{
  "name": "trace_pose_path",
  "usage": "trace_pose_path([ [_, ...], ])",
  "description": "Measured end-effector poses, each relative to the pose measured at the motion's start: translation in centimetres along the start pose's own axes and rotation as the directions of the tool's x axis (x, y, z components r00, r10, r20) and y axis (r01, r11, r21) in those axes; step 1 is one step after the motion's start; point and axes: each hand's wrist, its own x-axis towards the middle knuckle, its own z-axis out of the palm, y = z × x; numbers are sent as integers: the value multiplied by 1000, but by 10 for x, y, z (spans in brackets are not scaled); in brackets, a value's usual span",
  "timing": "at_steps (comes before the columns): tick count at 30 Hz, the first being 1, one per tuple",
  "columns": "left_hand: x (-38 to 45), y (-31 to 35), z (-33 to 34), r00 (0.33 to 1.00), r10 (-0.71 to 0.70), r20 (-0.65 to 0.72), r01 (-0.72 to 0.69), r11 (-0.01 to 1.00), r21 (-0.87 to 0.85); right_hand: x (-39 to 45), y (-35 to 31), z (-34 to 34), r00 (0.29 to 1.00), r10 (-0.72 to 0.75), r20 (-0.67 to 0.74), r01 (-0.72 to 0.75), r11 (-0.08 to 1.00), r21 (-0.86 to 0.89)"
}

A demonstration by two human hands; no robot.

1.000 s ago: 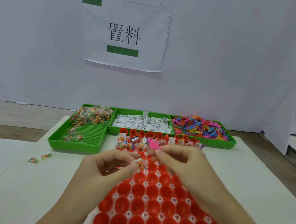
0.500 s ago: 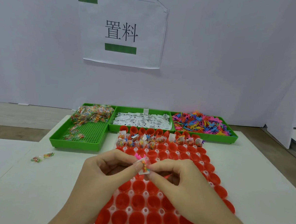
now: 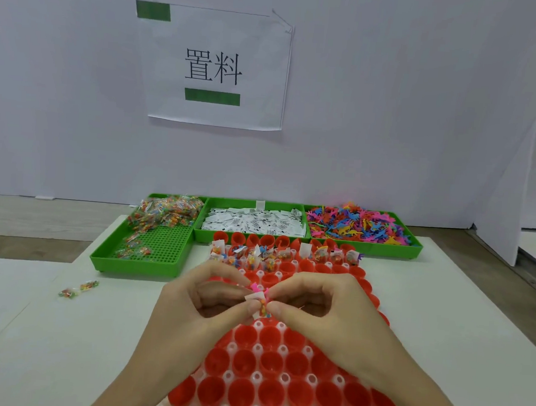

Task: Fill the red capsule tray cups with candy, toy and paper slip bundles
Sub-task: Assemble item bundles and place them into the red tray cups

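Note:
The red capsule tray (image 3: 268, 367) lies before me on the white table, its far two rows holding several filled cups (image 3: 275, 254). Above its middle, my left hand (image 3: 199, 309) and my right hand (image 3: 322, 314) meet fingertip to fingertip. Together they pinch one small bundle (image 3: 259, 302): a white paper slip, a candy packet and a pink toy poking out at the top. Most near cups are empty.
Three green bins stand behind the tray: candy packets (image 3: 164, 214) at left, paper slips (image 3: 252, 222) in the middle, coloured toys (image 3: 357, 225) at right. Two stray candy packets (image 3: 78, 288) lie on the table to the left. A paper sign (image 3: 212, 69) hangs on the wall.
Both hands have drawn toward me over the tray. The pink toy, held apart in my right fingers a second ago, is now pressed together with the slip and candy between both hands.

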Motion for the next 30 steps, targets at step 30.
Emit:
trace_pose_path([
  [30,129,-34,48,954,134,267,-285,675,681,107,57,-52,991,133,27,-101,858,-504],
])
